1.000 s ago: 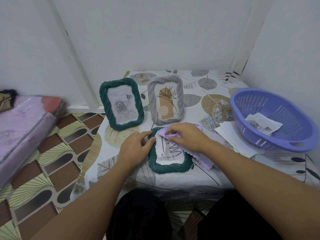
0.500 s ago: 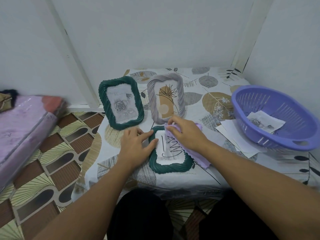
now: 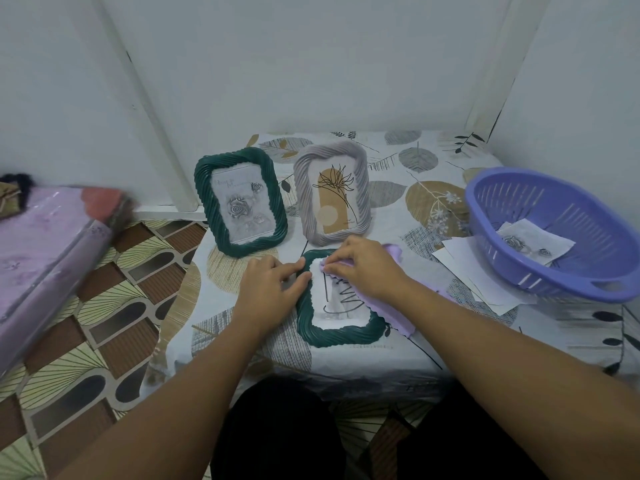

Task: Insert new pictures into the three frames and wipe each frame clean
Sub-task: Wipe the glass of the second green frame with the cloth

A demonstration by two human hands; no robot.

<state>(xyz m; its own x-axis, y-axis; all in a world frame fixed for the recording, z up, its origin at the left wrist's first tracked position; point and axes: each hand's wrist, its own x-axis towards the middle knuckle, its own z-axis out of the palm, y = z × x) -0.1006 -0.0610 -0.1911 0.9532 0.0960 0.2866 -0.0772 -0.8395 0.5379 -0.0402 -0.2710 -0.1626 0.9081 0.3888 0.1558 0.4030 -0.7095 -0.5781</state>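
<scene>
- The right hand presses the cloth on the glass of the flat frame; over the last second it has slid from the top right corner toward the top left of the glass, its fingertips now bunched on a fold of cloth near the left inner edge.
- The left hand has stayed on the frame's left rim, fingers laid out fairly straight and pressing it down (steadying, not gripping), thumb along the rim.
- My reading: the wipe of this third frame is under way, with the top strip covered; the lower glass, where the zigzag drawing shows, likely still needs a pass.
- The flat frame lies face up at the near middle of the table, just in front of the two standing ones.
- The green frame and grey frame stand upright behind it, each with a picture in, so insertion looks done.
- Writing: a faint script line tops the rose picture in the green frame, too blurred to read; a tiny mark at the grey frame's lower right is also illegible.
- The basket at right holds a rose print, with loose papers beside it.
</scene>
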